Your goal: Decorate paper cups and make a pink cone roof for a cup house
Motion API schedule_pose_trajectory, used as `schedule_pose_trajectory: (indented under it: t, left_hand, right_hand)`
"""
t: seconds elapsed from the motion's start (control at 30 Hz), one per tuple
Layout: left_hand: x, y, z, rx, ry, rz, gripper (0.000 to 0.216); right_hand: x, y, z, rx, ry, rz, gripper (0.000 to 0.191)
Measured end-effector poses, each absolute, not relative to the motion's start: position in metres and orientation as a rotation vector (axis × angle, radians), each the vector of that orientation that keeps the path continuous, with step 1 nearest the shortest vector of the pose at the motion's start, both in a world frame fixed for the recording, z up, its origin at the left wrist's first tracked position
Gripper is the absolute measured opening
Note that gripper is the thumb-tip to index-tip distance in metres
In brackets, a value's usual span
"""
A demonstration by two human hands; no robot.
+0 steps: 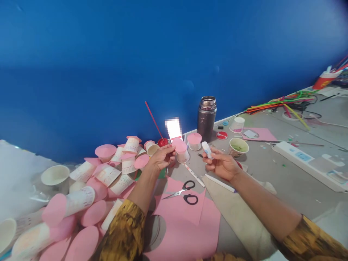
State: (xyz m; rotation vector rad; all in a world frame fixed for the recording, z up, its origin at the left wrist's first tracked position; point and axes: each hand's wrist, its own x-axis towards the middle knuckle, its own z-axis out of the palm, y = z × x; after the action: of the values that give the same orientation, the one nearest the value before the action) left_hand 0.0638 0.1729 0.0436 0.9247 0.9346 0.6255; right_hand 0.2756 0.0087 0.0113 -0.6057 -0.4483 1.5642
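Observation:
My left hand point(162, 158) pinches the edge of a pink paper circle point(179, 145). Just below that circle is a white paper cup point(183, 157) with small marks; whether the two are joined I cannot tell. In my right hand point(221, 164) is a white glue stick point(206, 149), held upright between thumb and fingers. Close by stands another cup topped with a pink circle point(194, 138). Black-handled scissors point(187, 191) lie on cut pink paper point(190, 226) beneath my hands, with a marker point(195, 175) just beyond them.
Many cups with pink circles point(104, 177) are heaped at left. A dark metal flask point(206, 121) stands near the blue wall, beside a bright phone screen point(174, 128). Farther right are a cup with green contents point(238, 147), a power strip point(310, 165) and coloured pipe cleaners point(280, 103).

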Motion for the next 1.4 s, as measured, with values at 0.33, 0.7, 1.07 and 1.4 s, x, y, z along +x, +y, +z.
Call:
schedule_pose_trajectory:
  t: [0.33, 0.7, 1.07, 1.4]
  left_hand:
    - [0.058, 0.165, 0.033, 1.006, 1.099, 0.565, 0.026]
    - [0.061, 0.151, 0.041, 1.605, 1.260, 0.761, 0.050]
    - [0.075, 0.153, 0.031, 2.503, 1.099, 0.424, 0.058]
    - [0.075, 0.160, 0.027, 2.356, 1.089, 0.574, 0.056]
  right_hand:
    - [0.278, 0.011, 0.007, -0.625, -0.440, 1.560, 0.030]
    - [0.278, 0.013, 0.007, -0.668, -0.465, 1.568, 0.030]
    - [0.278, 0.013, 0.010, -0.670, -0.468, 1.571, 0.029]
    - [0.279, 0.014, 0.009, -0.662, -0.480, 1.569, 0.031]
